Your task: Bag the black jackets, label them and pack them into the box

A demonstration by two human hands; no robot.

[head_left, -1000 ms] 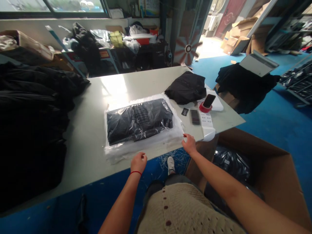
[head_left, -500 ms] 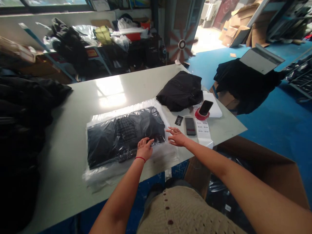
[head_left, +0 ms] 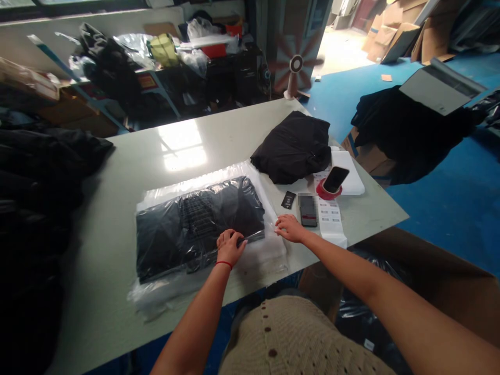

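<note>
Plastic-wrapped black garment (head_left: 199, 226) lying flat on worktop (head_left: 219, 130), directly ahead, long axis running left to right, slightly tilted. Left hand (head_left: 230, 248) nearer, curled on garment's near edge, grip unclear. Right hand (head_left: 289, 228) open, flat, fingertips at plastic's right edge.

The left forearm (head_left: 190, 323) and right forearm (head_left: 375, 291) are bare down to the left hand (head_left: 230, 248) and right hand (head_left: 289, 229). A thin red cord (head_left: 223, 264) circles the left wrist. The person wears a chunky beige knit top (head_left: 304, 338), with small dark reddish-brown buttons (head_left: 272, 353) in a line down its front
</note>
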